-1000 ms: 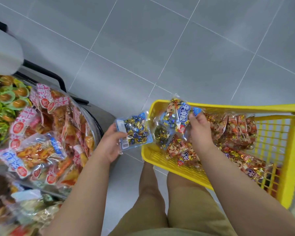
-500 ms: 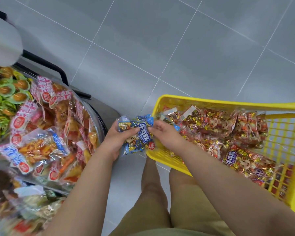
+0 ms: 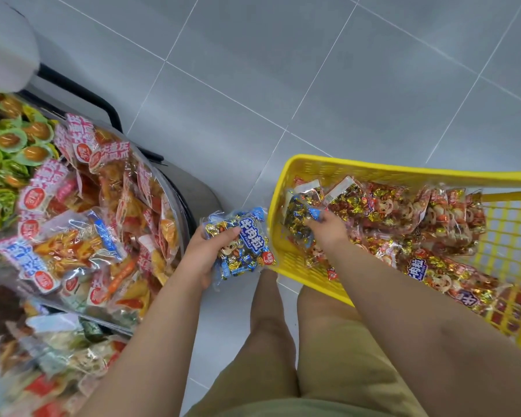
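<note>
We've got a yellow basket [image 3: 403, 173] carrying red snack bags [image 3: 382, 206]; beside it, a round display bin [image 3: 183, 218] is heaped with packets [image 3: 82, 236].

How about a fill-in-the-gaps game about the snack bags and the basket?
1. The left hand holds a snack bag whose big label is ____.
2. The right hand grips a second bag inside a ____ basket.
3. The grey floor is made of square ____.
Missing words: blue, yellow, tiles.
</note>
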Demonstrator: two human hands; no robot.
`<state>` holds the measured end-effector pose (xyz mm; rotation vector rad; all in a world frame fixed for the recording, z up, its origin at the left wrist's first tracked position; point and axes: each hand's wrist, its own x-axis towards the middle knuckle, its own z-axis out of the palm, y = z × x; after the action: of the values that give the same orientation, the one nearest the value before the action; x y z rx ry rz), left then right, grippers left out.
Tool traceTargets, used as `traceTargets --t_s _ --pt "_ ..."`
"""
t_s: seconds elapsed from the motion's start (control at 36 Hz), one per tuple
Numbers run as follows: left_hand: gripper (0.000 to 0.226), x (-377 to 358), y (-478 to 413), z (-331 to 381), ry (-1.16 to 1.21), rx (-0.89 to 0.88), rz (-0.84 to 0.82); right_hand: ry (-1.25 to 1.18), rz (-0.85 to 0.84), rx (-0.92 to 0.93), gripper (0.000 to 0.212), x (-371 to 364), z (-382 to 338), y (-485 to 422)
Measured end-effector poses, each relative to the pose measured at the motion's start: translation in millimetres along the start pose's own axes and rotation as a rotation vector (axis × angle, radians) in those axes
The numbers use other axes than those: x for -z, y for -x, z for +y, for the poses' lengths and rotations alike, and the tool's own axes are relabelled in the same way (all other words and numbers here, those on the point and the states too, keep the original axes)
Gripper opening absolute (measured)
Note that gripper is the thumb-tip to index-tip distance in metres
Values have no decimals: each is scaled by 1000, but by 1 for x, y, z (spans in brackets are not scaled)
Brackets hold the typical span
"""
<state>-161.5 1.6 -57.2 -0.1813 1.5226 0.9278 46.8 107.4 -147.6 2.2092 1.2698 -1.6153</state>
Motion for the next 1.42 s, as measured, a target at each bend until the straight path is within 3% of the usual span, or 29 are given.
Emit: traceTargets --t_s 0.08,0.14,0.19,0.25,0.42,0.53,0.78,0.89,1.03,1.17,1.33,1.42 --pt "23 -1 9 5 -5 -5 -10 -45 43 63 19 8 -4 15" --pt "21 -2 16 7 -19 -21 -18 -116 28 93 12 18 -9 32" --pt "21 -1 21 11 -24 -36 -21 -209 8 92 25 30 -12 47" --pt "27 -1 27 16 -37 -48 -18 -295 -14 70 18 44 -13 63" --pt "66 5 47 21 -3 -61 -4 -858 -277 17 24 82 -18 104" --pt "58 6 77 19 60 -121 -4 -980 -420 -22 32 100 -25 127" --pt "51 30 162 -36 372 -163 147 -714 -862 -1 38 79 -42 179" --pt "36 53 195 -74 483 -168 185 -476 -860 45 39 50 -41 200" --pt "50 92 232 -116 594 -185 328 -235 -925 136 29 15 -42 228" --pt "29 129 257 -141 740 -246 391 0 -964 266 10 -25 -47 258" --pt "39 179 283 -150 834 -344 451 170 -1024 389 23 -85 -58 300" --pt "55 218 301 -157 817 -395 499 308 -986 501 48 -122 -65 324"
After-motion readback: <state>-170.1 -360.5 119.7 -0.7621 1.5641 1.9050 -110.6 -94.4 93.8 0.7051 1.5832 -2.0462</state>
